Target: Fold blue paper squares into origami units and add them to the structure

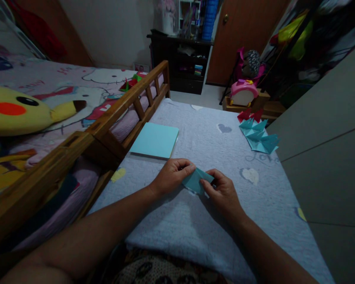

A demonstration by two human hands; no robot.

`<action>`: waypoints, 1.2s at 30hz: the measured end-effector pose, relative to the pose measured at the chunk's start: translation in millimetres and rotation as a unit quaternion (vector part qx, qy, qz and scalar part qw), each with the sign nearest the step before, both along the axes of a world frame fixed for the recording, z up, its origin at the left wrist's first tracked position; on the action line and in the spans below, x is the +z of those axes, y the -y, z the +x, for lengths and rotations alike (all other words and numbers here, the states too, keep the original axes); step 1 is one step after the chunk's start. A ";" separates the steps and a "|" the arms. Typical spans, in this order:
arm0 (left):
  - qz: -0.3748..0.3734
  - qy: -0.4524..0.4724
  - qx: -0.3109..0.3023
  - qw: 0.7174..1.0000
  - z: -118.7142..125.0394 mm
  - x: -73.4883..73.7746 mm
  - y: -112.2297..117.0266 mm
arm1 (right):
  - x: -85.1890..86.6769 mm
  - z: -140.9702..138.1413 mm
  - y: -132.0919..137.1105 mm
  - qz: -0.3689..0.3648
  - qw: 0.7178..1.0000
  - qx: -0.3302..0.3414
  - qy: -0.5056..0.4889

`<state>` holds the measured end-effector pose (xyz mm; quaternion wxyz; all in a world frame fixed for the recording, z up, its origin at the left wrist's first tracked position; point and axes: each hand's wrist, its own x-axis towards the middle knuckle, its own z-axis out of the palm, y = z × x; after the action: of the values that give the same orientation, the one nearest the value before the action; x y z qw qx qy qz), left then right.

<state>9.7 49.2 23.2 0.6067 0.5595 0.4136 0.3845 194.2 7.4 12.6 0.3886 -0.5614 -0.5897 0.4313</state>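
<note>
Right now I have a small folded paper [195, 183] between my two hands, near the middle of the pale blue cloth [192, 130] in front of me. It is a plain turquoise, duller than the square paper stack [155, 140] beyond my left hand [174, 173], since it sits in dim light and my hands shade it. What shows of it is a compact, angular shape, something like a slanted diamond: one corner points away from me beside my left thumb, another runs out to the right under my fingers, and the near edge slopes down to a blunt point. Faint changes of tone cross its face like creases or the edges of layers, but they are too soft for me to count the folds. A whitish patch shows along its near edge, and I can't tell whether that belongs to the paper or to the cloth. My left hand pinches the far left part, thumb on top; my right hand [225, 193] grips the right side between thumb and curled fingers. Well apart from it, near the far right edge of the cloth, stand spiky turquoise paper shapes [258, 136], with red ones [250, 115] just behind them.
</note>
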 end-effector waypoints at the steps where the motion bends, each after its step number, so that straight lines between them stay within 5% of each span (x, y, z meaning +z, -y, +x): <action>1: 0.000 0.000 0.001 1.000 0.2 -0.3 -0.3 | 0.0 0.0 -0.1 -0.001 1.000 0.002 -0.002; 18: 0.027 0.054 -0.009 0.998 -4.9 -4.7 -1.2 | -3.9 1.3 0.9 -0.023 0.999 0.008 -0.028; 36: 0.142 -0.066 -0.048 0.986 -19.2 6.7 -11.6 | -6.2 3.4 0.9 -0.023 0.998 0.036 -0.043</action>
<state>-9.5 60.8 29.9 0.5099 0.6835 0.3668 0.3720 197.6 6.5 6.4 0.3849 -0.5298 -0.5819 0.4822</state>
